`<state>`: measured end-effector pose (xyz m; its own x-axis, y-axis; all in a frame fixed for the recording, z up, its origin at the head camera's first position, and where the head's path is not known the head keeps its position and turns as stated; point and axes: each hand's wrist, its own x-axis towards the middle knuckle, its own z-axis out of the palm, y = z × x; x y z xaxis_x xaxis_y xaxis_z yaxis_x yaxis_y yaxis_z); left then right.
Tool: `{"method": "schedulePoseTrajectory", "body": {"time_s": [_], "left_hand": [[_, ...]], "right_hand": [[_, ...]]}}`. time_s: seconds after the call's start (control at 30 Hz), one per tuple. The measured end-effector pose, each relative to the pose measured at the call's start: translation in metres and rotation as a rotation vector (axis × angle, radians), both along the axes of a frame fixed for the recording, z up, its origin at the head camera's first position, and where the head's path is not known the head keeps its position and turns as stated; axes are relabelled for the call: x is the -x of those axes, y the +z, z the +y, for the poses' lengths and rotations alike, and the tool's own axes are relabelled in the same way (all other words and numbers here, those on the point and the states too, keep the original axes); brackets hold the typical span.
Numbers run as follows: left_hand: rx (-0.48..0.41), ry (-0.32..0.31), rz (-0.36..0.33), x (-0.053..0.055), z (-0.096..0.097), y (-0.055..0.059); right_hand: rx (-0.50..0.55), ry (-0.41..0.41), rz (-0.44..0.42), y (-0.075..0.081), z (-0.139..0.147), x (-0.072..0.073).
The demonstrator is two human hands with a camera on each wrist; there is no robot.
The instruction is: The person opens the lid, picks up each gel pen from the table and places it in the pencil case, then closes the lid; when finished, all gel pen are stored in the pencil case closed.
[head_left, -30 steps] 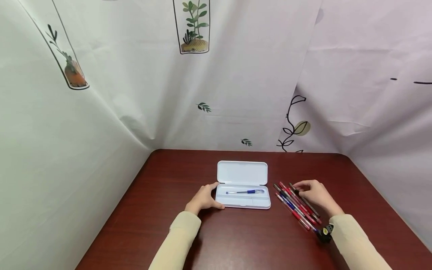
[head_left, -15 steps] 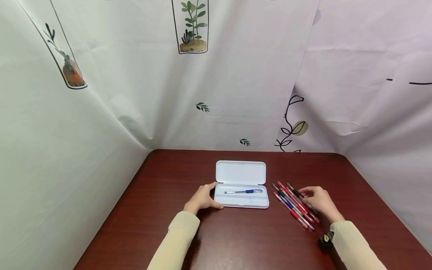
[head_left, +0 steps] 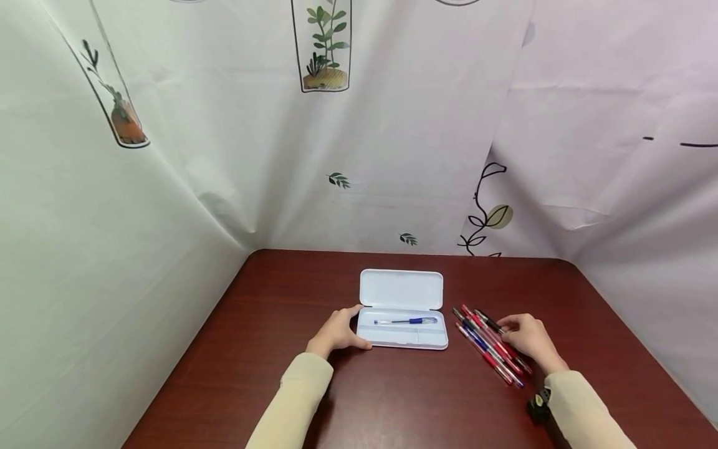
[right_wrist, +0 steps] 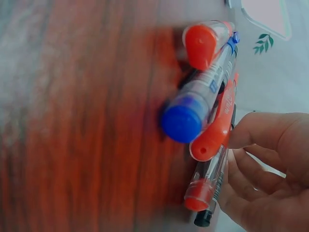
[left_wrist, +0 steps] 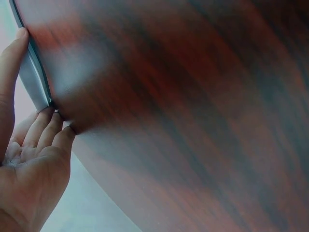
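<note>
A white pencil case [head_left: 401, 338] lies with its lid up on the table, a blue-capped pen [head_left: 415, 321] inside. My left hand [head_left: 336, 330] holds the case's left end between thumb and fingers. In the left wrist view, the left hand [left_wrist: 36, 159] is at the case's edge [left_wrist: 36, 79]. Right of the case several red, blue and black pens [head_left: 488, 343] lie in a slanting bundle. My right hand [head_left: 527, 337] pinches a black pen [head_left: 487, 320] on the bundle's right side. In the right wrist view, the right hand's thumb [right_wrist: 256, 130] sits against the pens, its fingertips partly hidden.
The dark red wooden table [head_left: 415, 399] meets a white patterned cloth [head_left: 392, 156] at the back and sides. A small black device [head_left: 538, 405] sits at the right wrist.
My right hand has shifted slightly toward the near side along the black pen, whose far end has drawn a little nearer. The left hand and pencil case stay in place.
</note>
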<state>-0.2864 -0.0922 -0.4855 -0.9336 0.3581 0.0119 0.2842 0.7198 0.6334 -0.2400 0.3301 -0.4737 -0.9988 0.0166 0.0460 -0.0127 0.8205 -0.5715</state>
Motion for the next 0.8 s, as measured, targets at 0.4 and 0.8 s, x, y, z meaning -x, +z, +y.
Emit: {"method": "schedulePoseTrajectory", "body": {"time_s": [0.4,0.8], "left_hand": [[0.007,-0.008,0.018,-0.006,0.0,0.004],[-0.005,-0.007,0.003,-0.005,0.0,0.007]], "right_hand": [[0.03,-0.03,-0.014,0.006,-0.002,-0.001],[0.017,0.025,0.04,0.016,-0.019,0.004]]}}
